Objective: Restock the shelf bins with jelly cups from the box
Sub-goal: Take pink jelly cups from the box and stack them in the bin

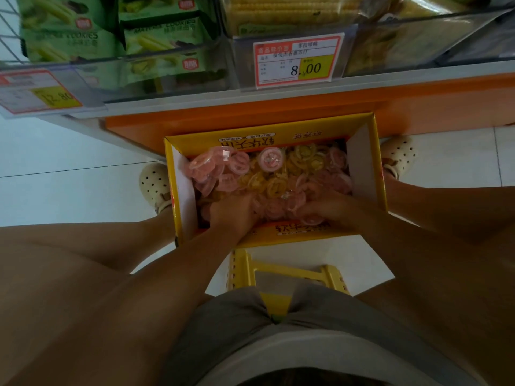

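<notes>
- A yellow stool (pixel 278 271) stands on the white tiled floor (pixel 69 151), just short of the box.
- The left hand (pixel 231 215) and right hand (pixel 326 208) are both sunk into the box's near end, fingers buried among the cups; whether either grips anything cannot be told.
- The yellow box (pixel 365 162) sits open on the floor between two cream shoes (pixel 154 182), its far end against the shelf's orange base (pixel 250 118).
- Pink and yellow jelly cups (pixel 267 160) fill it.
- Above, the shelf (pixel 278 93) carries clear bins (pixel 167 71) of green cookie packs (pixel 69 32) and a price tag (pixel 298 61).
</notes>
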### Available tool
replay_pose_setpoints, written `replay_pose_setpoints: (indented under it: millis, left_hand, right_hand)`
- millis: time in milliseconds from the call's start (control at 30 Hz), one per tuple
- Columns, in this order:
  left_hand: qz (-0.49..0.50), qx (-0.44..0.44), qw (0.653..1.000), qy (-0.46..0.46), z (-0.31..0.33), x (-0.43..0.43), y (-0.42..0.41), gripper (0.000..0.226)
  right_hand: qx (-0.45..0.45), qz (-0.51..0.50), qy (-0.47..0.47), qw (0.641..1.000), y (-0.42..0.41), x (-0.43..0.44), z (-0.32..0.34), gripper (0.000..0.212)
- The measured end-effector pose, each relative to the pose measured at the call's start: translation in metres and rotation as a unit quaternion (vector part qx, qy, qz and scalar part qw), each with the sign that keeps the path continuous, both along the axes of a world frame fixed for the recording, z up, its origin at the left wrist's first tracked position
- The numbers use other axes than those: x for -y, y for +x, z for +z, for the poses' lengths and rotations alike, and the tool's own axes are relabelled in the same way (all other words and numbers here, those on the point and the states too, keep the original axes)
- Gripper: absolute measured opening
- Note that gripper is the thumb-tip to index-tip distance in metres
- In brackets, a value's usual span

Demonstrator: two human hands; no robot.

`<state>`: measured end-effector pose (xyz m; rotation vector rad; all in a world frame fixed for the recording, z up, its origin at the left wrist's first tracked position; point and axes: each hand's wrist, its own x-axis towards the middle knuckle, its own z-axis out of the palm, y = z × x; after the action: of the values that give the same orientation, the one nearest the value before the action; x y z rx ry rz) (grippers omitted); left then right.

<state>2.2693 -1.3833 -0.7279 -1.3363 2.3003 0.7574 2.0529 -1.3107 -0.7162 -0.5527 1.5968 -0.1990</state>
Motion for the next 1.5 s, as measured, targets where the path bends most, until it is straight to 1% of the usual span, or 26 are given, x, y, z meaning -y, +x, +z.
replay_pose_setpoints:
  millis: [100, 333, 467, 567, 633, 700, 767, 833, 900, 967, 1000, 1067, 1100, 1133, 1200, 1333, 1433, 1467, 1500]
  left_hand:
    - [-0.022, 0.004, 1.000, 0.001, -0.001, 0.002, -0.001, 0.044]
    - [-0.062, -0.001, 0.998, -0.013, -0.016, 0.005, 0.004, 0.060]
    - [-0.100, -0.037, 0.993, -0.048, -0.015, 0.009, 0.002, 0.043]
    - [-0.094, -0.033, 0.994, -0.039, -0.010, 0.009, 0.002, 0.040]
    - [-0.064, -0.040, 0.997, -0.013, -0.006, 0.012, 0.001, 0.037]
    - [-0.008, -0.065, 0.996, 0.059, 0.000, 0.017, 0.000, 0.037]
    - [0.076, -0.103, 0.978, 0.163, 0.011, 0.020, 0.001, 0.040]
    - [0.148, -0.141, 0.952, 0.229, 0.027, 0.021, 0.000, 0.038]
    - [0.168, -0.162, 0.940, 0.248, 0.042, 0.021, 0.000, 0.033]
    - [0.192, -0.187, 0.927, 0.263, 0.054, 0.019, 0.000, 0.026]
    - [0.206, -0.205, 0.917, 0.274, 0.062, 0.019, 0.001, 0.025]
    - [0.244, -0.244, 0.890, 0.299, 0.077, 0.023, 0.003, 0.026]
    - [0.263, -0.263, 0.877, 0.305, 0.087, 0.026, 0.005, 0.028]
    - [0.273, -0.280, 0.870, 0.299, 0.098, 0.030, 0.007, 0.028]
    - [0.263, -0.304, 0.877, 0.264, 0.122, 0.038, 0.010, 0.021]
    - [0.235, -0.341, 0.885, 0.212, 0.181, 0.054, 0.016, 0.016]
    - [0.217, -0.377, 0.882, 0.178, 0.230, 0.065, 0.021, 0.033]
    - [0.210, -0.392, 0.880, 0.170, 0.249, 0.067, 0.022, 0.033]
    - [0.202, -0.407, 0.877, 0.158, 0.268, 0.069, 0.023, 0.031]
  right_hand:
    - [-0.005, -0.004, -0.005, 1.000, 0.001, -0.001, 0.005, 0.054]
    - [-0.006, 0.004, -0.013, 1.000, -0.006, -0.001, 0.008, 0.048]
    - [-0.004, -0.002, -0.011, 1.000, -0.005, -0.001, 0.010, 0.047]
    - [-0.011, -0.003, -0.021, 1.000, -0.003, 0.000, 0.012, 0.050]
    - [-0.016, -0.005, -0.032, 0.999, -0.002, 0.002, 0.014, 0.045]
    - [-0.024, -0.006, -0.043, 0.999, -0.001, 0.004, 0.019, 0.035]
    - [-0.031, -0.006, -0.065, 0.997, 0.001, 0.006, 0.024, 0.037]
    - [-0.022, -0.015, -0.090, 0.996, 0.006, 0.006, 0.034, 0.032]
    - [-0.012, -0.016, -0.124, 0.992, 0.012, 0.006, 0.041, 0.025]
    - [-0.046, -0.003, -0.161, 0.986, 0.018, 0.008, 0.050, 0.022]
    - [-0.049, -0.006, -0.174, 0.983, 0.021, 0.009, 0.059, 0.022]
    - [0.008, -0.024, -0.200, 0.980, 0.023, 0.013, 0.076, 0.022]
    - [0.040, -0.033, -0.216, 0.975, 0.023, 0.015, 0.084, 0.025]
    - [0.046, -0.044, -0.224, 0.972, 0.022, 0.016, 0.093, 0.026]
    - [0.018, -0.073, -0.242, 0.967, 0.020, 0.019, 0.115, 0.018]
    - [-0.046, -0.070, -0.308, 0.948, 0.021, 0.032, 0.170, 0.011]
    - [-0.060, -0.065, -0.353, 0.931, 0.026, 0.044, 0.224, 0.007]
    - [-0.062, -0.068, -0.366, 0.926, 0.029, 0.048, 0.242, 0.007]
    - [-0.073, -0.067, -0.378, 0.920, 0.031, 0.050, 0.260, 0.011]
